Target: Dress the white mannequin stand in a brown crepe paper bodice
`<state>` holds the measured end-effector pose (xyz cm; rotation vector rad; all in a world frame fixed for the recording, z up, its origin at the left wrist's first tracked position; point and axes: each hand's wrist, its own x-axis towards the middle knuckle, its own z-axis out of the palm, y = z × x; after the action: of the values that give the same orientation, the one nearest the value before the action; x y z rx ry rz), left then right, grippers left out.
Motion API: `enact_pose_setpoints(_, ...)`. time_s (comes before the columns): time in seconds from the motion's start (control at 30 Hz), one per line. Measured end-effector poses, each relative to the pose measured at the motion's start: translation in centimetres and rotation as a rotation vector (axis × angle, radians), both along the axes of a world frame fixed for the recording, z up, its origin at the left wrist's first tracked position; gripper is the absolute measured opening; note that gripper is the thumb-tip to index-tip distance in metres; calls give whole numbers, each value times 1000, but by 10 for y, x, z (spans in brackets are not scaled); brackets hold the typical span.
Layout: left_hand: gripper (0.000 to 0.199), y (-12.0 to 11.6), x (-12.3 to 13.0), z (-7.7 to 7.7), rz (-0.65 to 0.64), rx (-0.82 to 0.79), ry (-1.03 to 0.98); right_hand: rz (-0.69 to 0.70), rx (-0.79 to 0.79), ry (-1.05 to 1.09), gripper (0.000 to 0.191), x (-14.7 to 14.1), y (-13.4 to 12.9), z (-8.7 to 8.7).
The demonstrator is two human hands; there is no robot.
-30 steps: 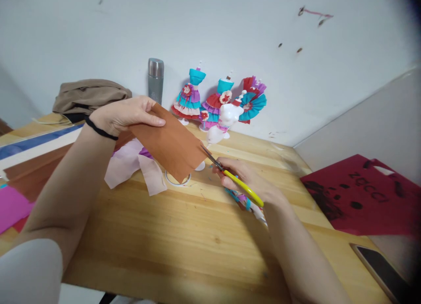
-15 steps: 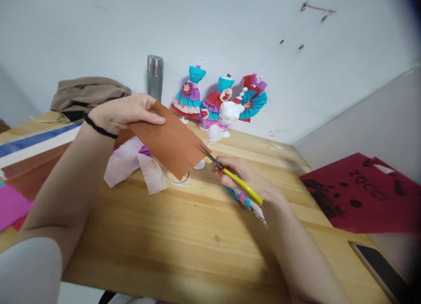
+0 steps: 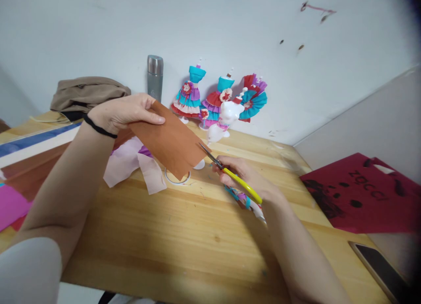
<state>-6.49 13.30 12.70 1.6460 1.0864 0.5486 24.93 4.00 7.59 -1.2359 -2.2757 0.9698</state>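
My left hand (image 3: 131,113) pinches the upper left part of a brown sheet (image 3: 171,141) between thumb and fingers, holding it above the table. My right hand (image 3: 238,172) is closed round scissors with yellow handles (image 3: 242,184). Their blades lie at the right edge of the sheet, near its corner. Beneath and left of the sheet lie pale pink pieces (image 3: 123,166) with a bit of purple. A white ring (image 3: 177,182) lies partly under the sheet's lower corner. Behind the sheet stands a small white dress form (image 3: 230,113).
Small forms in ruffled dresses (image 3: 194,93) stand by the wall, beside a grey flask (image 3: 155,80). Brown cloth (image 3: 90,93) lies at the back left, coloured sheets (image 3: 15,203) at the left. At the right are a red bag (image 3: 362,194) and a phone (image 3: 378,266).
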Motion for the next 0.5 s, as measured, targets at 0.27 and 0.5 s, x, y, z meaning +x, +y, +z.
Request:
enact_pose_setpoints(0.27, 46, 0, 0, 0, 36, -36, -28, -7, 15, 3, 50, 2, 1, -3)
enact_pose_setpoints(0.5, 43, 1, 0, 0, 49, -22, 1, -31, -18, 2, 44, 1, 2, -5)
